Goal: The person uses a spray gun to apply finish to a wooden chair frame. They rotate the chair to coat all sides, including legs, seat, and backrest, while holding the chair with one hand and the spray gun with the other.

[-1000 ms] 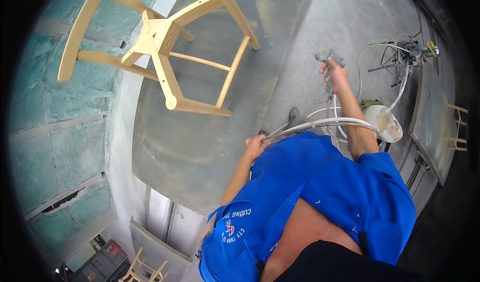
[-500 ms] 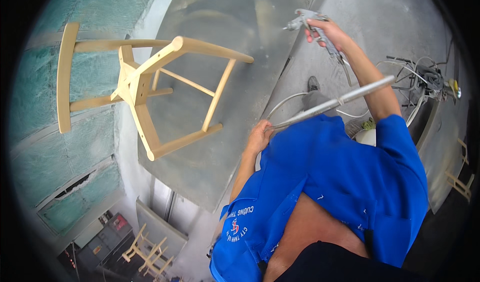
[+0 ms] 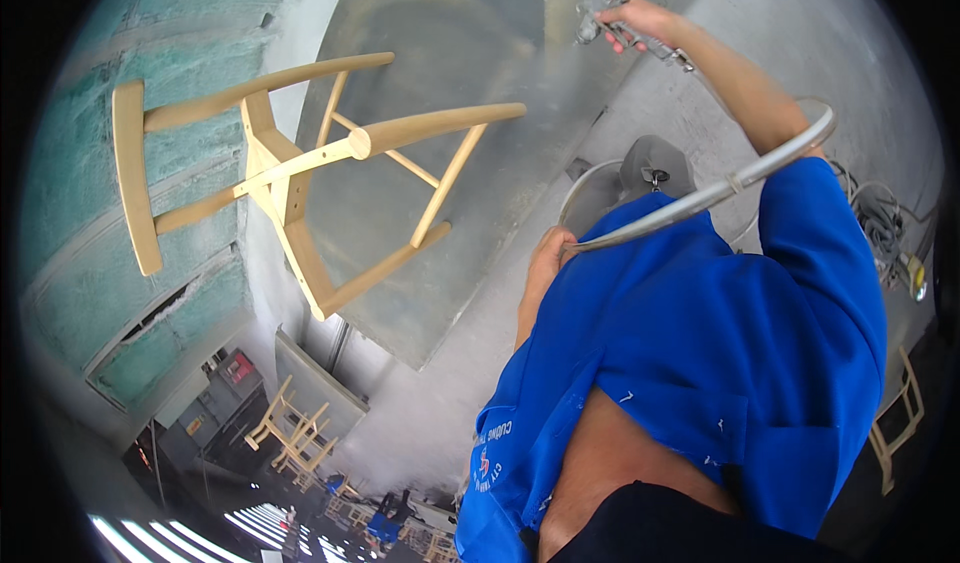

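Right hand has fingers wrapped round spray gun; can't tell if trigger's pulled. Left hand grips hose. Chair overlaps grey panel's left edge, apart from gun; support unclear. Step: probably lining up spray. Next move likely calls for aiming at wood, hose clear.

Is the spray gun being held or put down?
Held: the right hand is curled around the spray gun.
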Demonstrator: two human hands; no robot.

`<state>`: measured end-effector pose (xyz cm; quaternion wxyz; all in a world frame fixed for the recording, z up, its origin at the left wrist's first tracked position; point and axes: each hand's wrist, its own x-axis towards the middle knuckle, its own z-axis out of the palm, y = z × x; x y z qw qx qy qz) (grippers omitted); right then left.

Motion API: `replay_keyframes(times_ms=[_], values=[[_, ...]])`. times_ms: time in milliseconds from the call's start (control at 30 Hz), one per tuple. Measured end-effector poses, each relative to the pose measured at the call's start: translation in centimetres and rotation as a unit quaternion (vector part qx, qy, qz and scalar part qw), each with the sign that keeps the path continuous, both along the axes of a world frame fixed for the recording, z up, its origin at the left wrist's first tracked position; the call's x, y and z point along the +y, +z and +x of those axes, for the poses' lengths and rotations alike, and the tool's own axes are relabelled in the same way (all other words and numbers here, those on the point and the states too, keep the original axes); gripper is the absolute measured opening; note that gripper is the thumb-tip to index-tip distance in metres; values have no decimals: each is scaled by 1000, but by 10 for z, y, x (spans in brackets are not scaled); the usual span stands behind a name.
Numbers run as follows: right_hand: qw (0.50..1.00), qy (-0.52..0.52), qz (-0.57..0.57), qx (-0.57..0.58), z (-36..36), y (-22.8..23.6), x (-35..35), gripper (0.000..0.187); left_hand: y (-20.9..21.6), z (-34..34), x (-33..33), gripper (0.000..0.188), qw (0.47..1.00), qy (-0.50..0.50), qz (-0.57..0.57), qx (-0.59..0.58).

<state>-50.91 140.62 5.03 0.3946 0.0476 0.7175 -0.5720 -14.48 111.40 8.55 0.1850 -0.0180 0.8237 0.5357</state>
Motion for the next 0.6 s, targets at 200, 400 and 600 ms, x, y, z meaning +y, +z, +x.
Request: replay_keyframes(times_ms=[200,400,600], values=[[936,46,-342,-69,-62,96,-7,56,-15,-50,48,23,992,64,77,-76],[936,139,-320,-47,-142,105,-83,50,-14,-91,128,19,942,291,128,-112],[891,186,-412,-33,-163,141,-130,34,2,-96,173,7,906,398,84,-120]])
